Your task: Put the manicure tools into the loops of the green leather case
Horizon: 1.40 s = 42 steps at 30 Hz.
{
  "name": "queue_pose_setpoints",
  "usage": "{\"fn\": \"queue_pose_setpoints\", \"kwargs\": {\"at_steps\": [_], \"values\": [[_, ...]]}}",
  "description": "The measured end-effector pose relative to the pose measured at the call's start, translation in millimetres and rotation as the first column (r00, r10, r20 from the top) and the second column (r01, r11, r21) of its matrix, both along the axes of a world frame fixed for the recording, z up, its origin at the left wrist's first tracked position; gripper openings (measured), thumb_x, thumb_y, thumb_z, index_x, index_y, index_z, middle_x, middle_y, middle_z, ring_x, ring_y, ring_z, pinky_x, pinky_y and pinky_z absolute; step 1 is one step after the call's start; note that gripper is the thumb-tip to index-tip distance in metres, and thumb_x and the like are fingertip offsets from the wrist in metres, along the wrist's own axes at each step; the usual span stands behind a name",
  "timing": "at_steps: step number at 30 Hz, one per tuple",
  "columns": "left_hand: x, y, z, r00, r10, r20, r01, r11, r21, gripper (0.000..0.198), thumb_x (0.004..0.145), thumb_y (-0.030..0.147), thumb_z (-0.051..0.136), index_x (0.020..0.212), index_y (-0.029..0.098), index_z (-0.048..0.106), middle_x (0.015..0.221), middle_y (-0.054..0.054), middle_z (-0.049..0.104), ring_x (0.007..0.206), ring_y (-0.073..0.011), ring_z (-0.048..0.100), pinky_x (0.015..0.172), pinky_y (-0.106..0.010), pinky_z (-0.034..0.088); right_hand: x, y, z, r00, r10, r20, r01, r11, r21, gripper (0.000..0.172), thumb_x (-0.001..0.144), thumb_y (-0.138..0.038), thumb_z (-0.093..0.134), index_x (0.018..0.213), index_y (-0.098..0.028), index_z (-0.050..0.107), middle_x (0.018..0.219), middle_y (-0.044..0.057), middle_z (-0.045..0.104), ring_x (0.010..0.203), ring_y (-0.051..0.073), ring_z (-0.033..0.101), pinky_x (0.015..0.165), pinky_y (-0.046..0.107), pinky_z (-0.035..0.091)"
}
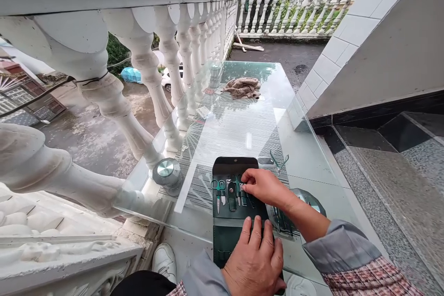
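Observation:
An unfolded dark green manicure case (pixel 222 231) lies on the glass table near its front edge. Small green-handled scissors (pixel 218 192) and other grooming tools sit in its slots, with a dark leather-like piece (pixel 232 194) among them. My left hand (pixel 255 256) rests spread over the lower flap, fingers stretched out. At the right end of the tool row, my right hand (pixel 258 184) pinches the silver end of what looks like a nail clipper (pixel 242 187). Its lower part is within the slots. Beyond my right hand lie green-handled nippers (pixel 279 162) and a dark oval item (pixel 266 161).
A crumpled brown cloth (pixel 243 88) lies at the far end of the glass table (pixel 308 157). Round supports (pixel 167 172) stand beneath the glass. White balusters (pixel 138 60) run along the left; stone steps (pixel 405 171) rise at the right.

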State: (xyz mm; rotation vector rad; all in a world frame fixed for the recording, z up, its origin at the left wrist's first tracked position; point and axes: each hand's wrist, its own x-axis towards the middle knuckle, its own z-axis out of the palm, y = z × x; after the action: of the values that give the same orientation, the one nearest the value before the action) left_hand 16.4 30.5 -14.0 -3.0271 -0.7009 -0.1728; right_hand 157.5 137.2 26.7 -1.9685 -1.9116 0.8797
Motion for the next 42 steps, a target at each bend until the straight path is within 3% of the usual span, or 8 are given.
{"fn": "queue_pose_setpoints", "kwargs": {"at_steps": [5, 10, 15, 18, 26, 34, 37, 42], "values": [[0, 0, 0.1, 1.0, -0.006, 0.018, 0.006, 1.0, 0.013, 0.067, 0.088, 0.058, 0.042, 0.131, 0.006, 0.042, 0.136, -0.024, 0.041, 0.125, -0.0415, 0.038, 0.101, -0.054, 0.025, -6, 6, -5.7, 0.994, -0.102, -0.026, 0.102, 0.995, 0.007, 0.014, 0.065, -0.015, 0.055, 0.073, -0.02, 0.066, 0.065, -0.001, 0.066, 0.06, 0.012, 0.058, 0.059, 0.023, 0.041], [-2, 0, 1.2, 1.0, -0.002, 0.027, 0.002, 1.0, 0.028, 0.066, 0.089, 0.058, 0.039, 0.13, 0.006, 0.042, 0.136, -0.023, 0.042, 0.124, -0.0407, 0.039, 0.101, -0.053, 0.024, -8, 9, 15.7, 0.971, -0.224, -0.08, 0.237, 0.936, 0.261, 0.017, 0.067, -0.018, 0.054, 0.076, -0.019, 0.068, 0.072, 0.001, 0.069, 0.069, 0.015, 0.062, 0.068, 0.027, 0.045], [-4, -1, -0.2, 0.999, -0.014, 0.038, 0.013, 0.999, 0.039, 0.066, 0.09, 0.057, 0.039, 0.13, 0.005, 0.042, 0.137, -0.024, 0.04, 0.127, -0.041, 0.036, 0.102, -0.053, 0.021, 36, 17, 30.3, 0.821, -0.434, -0.371, 0.555, 0.76, 0.339, 0.028, 0.068, -0.034, 0.058, 0.088, -0.018, 0.068, 0.074, 0.001, 0.068, 0.052, 0.012, 0.059, 0.056, 0.027, 0.049], [-4, -2, -1.2, 0.999, -0.01, 0.044, 0.008, 0.999, 0.048, 0.066, 0.09, 0.057, 0.037, 0.13, 0.005, 0.042, 0.137, -0.024, 0.04, 0.126, -0.0414, 0.036, 0.102, -0.054, 0.021, 64, 23, 15.8, 0.804, -0.523, -0.283, 0.587, 0.777, 0.23, 0.023, 0.064, -0.031, 0.061, 0.082, -0.017, 0.068, 0.069, 0.001, 0.067, 0.045, 0.01, 0.057, 0.054, 0.027, 0.048], [-4, -1, 0.6, 1.0, -0.018, 0.018, 0.016, 0.998, 0.068, 0.064, 0.09, 0.057, 0.037, 0.129, 0.006, 0.042, 0.136, -0.023, 0.042, 0.126, -0.0409, 0.037, 0.101, -0.054, 0.023, 71, 30, -21.6, 0.869, -0.489, 0.067, 0.465, 0.857, 0.22, 0.013, 0.068, -0.03, 0.059, 0.073, -0.021, 0.067, 0.07, 0.002, 0.069, 0.06, 0.016, 0.061, 0.06, 0.028, 0.042], [-4, -1, -0.4, 1.0, -0.013, -0.008, 0.013, 0.999, 0.045, 0.067, 0.088, 0.057, 0.042, 0.131, 0.005, 0.041, 0.138, -0.024, 0.039, 0.126, -0.0408, 0.037, 0.102, -0.054, 0.023, 38, 6, 12.0, 0.975, -0.216, 0.049, 0.147, 0.799, 0.583, 0.024, 0.082, -0.038, 0.05, 0.074, -0.02, 0.063, 0.068, 0.002, 0.066, 0.063, 0.015, 0.056, 0.064, 0.026, 0.038], [-3, -2, -1.1, 1.0, -0.004, 0.006, 0.003, 0.998, 0.056, 0.067, 0.087, 0.058, 0.043, 0.13, 0.006, 0.041, 0.137, -0.024, 0.04, 0.125, -0.0406, 0.038, 0.101, -0.053, 0.024, 11, -5, 16.2, 0.995, 0.045, 0.093, -0.084, 0.88, 0.468, 0.023, 0.085, -0.036, 0.048, 0.074, -0.021, 0.062, 0.068, 0.0, 0.065, 0.062, 0.013, 0.056, 0.065, 0.025, 0.037], [-4, -1, -2.5, 1.0, -0.002, 0.03, 0.0, 0.997, 0.079, 0.067, 0.088, 0.058, 0.041, 0.129, 0.006, 0.042, 0.135, -0.024, 0.044, 0.123, -0.04, 0.041, 0.1, -0.052, 0.026, -16, -9, 0.8, 0.961, 0.086, 0.262, -0.145, 0.966, 0.214, 0.012, 0.081, -0.027, 0.052, 0.081, -0.02, 0.061, 0.077, 0.003, 0.066, 0.071, 0.016, 0.057, 0.063, 0.026, 0.034]]}}
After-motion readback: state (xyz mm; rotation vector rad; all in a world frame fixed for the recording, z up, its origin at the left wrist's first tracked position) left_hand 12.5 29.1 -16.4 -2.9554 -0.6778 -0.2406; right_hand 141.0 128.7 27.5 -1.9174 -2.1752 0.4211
